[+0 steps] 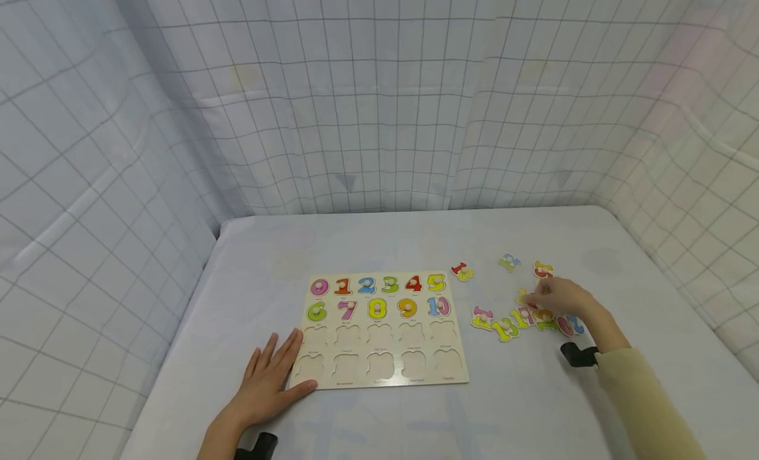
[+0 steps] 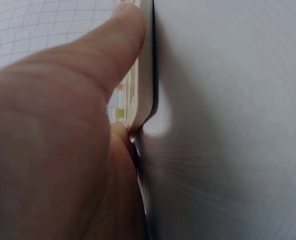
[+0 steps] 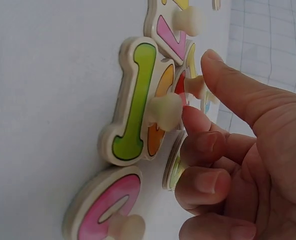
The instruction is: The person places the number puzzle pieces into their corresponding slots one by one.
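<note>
My left hand (image 1: pixel 265 384) lies with straight fingers at the left edge of a wooden number puzzle board (image 1: pixel 385 328), its thumb at the front corner. In the left wrist view the thumb (image 2: pixel 120 35) rests along the board's edge (image 2: pixel 147 65). At the right, my right hand (image 1: pixel 563 296) is among loose number pieces. Thumb and index finger stand on either side of the knob (image 3: pixel 194 86) of a yellow and red number piece (image 3: pixel 180 90), pinching it; its digits are partly hidden. Close by lies a green and orange 16 piece (image 3: pixel 133 100).
Numbers 0 to 10 sit in the board's two back rows; bare recesses (image 1: pixel 379 364) fill the front rows. A green 13 piece (image 1: pixel 506 329), a pink piece (image 1: pixel 482 317), a red-yellow piece (image 1: pixel 462 271) and a blue-green piece (image 1: pixel 508 262) lie right of the board.
</note>
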`<state>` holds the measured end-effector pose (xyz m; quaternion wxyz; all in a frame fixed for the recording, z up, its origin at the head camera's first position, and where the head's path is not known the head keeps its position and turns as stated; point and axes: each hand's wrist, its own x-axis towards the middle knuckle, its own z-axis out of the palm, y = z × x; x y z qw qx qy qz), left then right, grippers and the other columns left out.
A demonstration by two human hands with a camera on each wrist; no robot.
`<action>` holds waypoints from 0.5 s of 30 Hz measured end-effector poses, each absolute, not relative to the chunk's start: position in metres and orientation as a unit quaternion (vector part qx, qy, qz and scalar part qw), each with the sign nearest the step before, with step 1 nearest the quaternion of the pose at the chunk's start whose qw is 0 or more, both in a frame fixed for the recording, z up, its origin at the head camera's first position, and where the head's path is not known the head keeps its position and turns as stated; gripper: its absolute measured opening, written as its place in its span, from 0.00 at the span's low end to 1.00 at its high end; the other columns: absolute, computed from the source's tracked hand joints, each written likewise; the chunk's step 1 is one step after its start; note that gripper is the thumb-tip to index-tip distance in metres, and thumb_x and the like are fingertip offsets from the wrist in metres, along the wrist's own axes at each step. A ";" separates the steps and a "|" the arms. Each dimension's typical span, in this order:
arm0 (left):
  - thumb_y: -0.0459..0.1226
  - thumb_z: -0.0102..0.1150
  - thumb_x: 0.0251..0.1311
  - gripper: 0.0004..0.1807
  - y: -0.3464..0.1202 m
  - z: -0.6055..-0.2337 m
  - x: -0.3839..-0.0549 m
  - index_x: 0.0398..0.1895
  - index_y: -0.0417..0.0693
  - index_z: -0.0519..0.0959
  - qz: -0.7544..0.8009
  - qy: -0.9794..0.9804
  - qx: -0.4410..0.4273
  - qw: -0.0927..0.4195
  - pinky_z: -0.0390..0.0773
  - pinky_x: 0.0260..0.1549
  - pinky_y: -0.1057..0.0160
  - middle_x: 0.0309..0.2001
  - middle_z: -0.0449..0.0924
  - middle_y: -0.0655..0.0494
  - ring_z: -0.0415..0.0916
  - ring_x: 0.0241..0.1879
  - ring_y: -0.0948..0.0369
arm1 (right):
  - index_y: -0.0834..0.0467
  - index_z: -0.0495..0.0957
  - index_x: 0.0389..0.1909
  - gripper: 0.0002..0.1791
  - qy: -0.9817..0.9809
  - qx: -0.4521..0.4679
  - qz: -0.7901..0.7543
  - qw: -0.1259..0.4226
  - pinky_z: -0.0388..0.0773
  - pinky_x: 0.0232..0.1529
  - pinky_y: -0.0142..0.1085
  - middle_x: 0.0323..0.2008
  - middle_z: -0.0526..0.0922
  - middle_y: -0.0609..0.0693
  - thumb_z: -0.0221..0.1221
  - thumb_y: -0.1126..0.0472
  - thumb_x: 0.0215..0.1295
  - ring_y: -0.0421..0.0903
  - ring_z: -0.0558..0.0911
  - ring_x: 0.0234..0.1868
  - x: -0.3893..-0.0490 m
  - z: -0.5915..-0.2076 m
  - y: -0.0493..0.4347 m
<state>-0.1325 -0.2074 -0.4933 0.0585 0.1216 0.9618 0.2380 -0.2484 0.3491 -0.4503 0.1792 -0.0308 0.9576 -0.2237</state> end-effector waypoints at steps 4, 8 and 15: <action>0.65 0.55 0.53 0.53 -0.207 -0.493 -0.132 0.75 0.46 0.51 0.239 0.962 0.120 0.059 0.30 0.63 0.38 0.73 0.50 0.46 0.33 0.71 0.41 | 0.58 0.73 0.28 0.19 0.957 -0.043 -0.223 0.180 0.66 0.25 0.36 0.21 0.71 0.47 0.57 0.45 0.66 0.44 0.69 0.23 -0.248 -0.455 0.349; 0.65 0.55 0.53 0.53 -0.207 -0.493 -0.132 0.75 0.46 0.51 0.239 0.962 0.121 0.059 0.30 0.63 0.39 0.73 0.49 0.47 0.33 0.71 0.41 | 0.58 0.73 0.27 0.19 0.957 -0.055 -0.224 0.176 0.65 0.25 0.36 0.20 0.70 0.46 0.57 0.46 0.66 0.43 0.69 0.22 -0.247 -0.456 0.346; 0.64 0.56 0.53 0.53 -0.206 -0.492 -0.132 0.74 0.45 0.51 0.239 0.962 0.120 0.060 0.30 0.63 0.39 0.73 0.50 0.46 0.33 0.71 0.41 | 0.56 0.71 0.26 0.18 0.959 -0.071 -0.214 0.172 0.65 0.24 0.36 0.18 0.69 0.46 0.55 0.47 0.68 0.43 0.68 0.20 -0.248 -0.454 0.343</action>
